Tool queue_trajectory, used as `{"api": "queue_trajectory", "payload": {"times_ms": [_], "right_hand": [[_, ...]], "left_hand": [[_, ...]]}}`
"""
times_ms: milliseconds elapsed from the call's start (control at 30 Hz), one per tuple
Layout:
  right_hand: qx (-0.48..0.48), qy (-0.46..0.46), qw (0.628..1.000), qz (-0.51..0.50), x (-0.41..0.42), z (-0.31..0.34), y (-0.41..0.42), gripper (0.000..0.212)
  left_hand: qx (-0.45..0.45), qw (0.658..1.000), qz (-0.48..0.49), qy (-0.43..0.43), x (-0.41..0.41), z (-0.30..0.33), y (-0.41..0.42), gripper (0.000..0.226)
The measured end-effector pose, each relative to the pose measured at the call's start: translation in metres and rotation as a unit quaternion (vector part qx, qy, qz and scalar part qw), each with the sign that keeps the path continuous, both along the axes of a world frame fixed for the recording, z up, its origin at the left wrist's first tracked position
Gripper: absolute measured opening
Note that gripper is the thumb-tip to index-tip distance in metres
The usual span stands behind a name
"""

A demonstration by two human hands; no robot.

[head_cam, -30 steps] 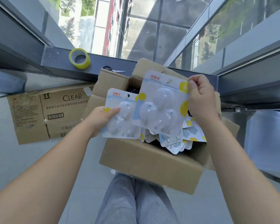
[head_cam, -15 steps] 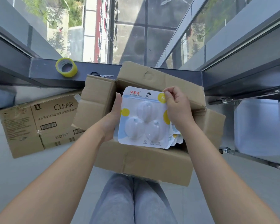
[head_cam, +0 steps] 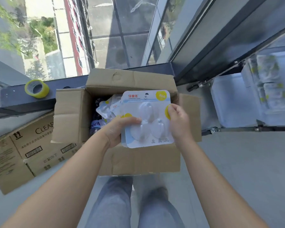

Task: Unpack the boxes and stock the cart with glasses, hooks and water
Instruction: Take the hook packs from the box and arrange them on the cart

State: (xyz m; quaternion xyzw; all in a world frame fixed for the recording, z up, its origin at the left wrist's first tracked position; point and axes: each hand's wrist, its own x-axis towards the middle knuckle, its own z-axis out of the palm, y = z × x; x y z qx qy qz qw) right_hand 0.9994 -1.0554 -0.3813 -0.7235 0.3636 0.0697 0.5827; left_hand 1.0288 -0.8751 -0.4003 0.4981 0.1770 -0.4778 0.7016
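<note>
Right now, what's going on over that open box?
A person is holding a stack of hook packs above the open cardboard box. The left hand grips the stack's left edge, thumb on top, and the right hand pinches the right edge. More hook packs and what looks like a water bottle lie inside the box. A roll of yellow tape sits on the window ledge behind.

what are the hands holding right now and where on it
Both hold a stack of hook packs over the open box: the left hand grips its lower left edge, the right hand pinches its right edge.
</note>
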Motion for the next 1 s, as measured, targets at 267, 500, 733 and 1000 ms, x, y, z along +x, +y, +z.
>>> {"api": "queue_trajectory", "payload": {"times_ms": [267, 500, 733, 1000], "right_hand": [[0.035, 0.023, 0.997, -0.072, -0.136, 0.013, -0.085, 0.034], [0.034, 0.037, 0.972, -0.228, -0.305, 0.035, -0.210, 0.020], [0.042, 0.005, 0.956, -0.291, -0.380, 0.049, -0.328, 0.014], [0.068, -0.005, 0.944, -0.324, -0.375, 0.028, -0.452, 0.033]], "left_hand": [[0.037, 0.998, -0.049, -0.021, -0.090, 0.022, -0.109, 0.027], [0.059, 0.988, -0.133, -0.041, -0.228, 0.046, -0.253, 0.048], [0.110, 0.966, -0.210, -0.105, -0.297, 0.060, -0.384, 0.024], [0.129, 0.964, -0.209, -0.098, -0.293, 0.034, -0.513, 0.015]]}}
